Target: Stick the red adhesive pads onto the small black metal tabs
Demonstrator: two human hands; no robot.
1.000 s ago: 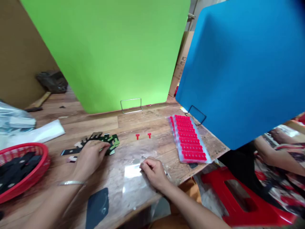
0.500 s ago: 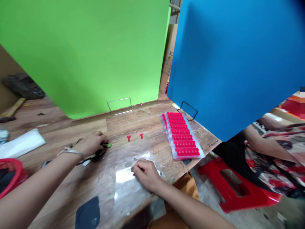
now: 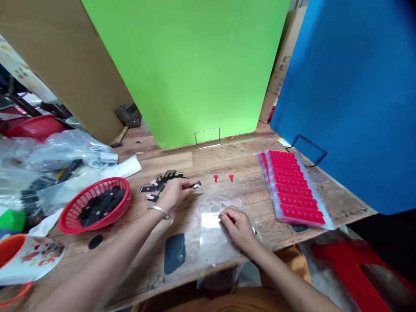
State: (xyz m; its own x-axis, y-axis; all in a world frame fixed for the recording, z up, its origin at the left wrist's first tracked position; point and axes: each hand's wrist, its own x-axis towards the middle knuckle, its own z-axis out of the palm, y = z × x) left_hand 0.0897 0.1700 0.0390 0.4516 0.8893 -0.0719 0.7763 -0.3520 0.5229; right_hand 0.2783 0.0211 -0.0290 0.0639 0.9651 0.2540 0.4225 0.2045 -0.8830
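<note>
My left hand (image 3: 174, 191), with a silver bangle at the wrist, pinches a small dark strip with a shiny tip (image 3: 196, 185). A loose pile of similar black strips (image 3: 167, 177) lies just behind it on the wooden table. My right hand (image 3: 236, 224) rests on a clear plastic sheet (image 3: 211, 245), its fingers curled and closed; whatever they hold, if anything, is hidden. Beyond the sheet lie two red T-shaped pieces, one on the left (image 3: 216, 178) and one on the right (image 3: 231, 177).
Rows of red pieces on translucent sheets (image 3: 296, 186) lie to the right. At left stand a red basket (image 3: 126, 203) of black strips and a printed mug (image 3: 42, 260). Green (image 3: 195, 69) and blue (image 3: 344, 99) panels rise behind. A red stool (image 3: 344, 260) stands at right.
The view has swung left, bringing the basket and mug into sight. My left hand has come away from the pile toward the right hand with a strip. My right hand stays on the sheet.
</note>
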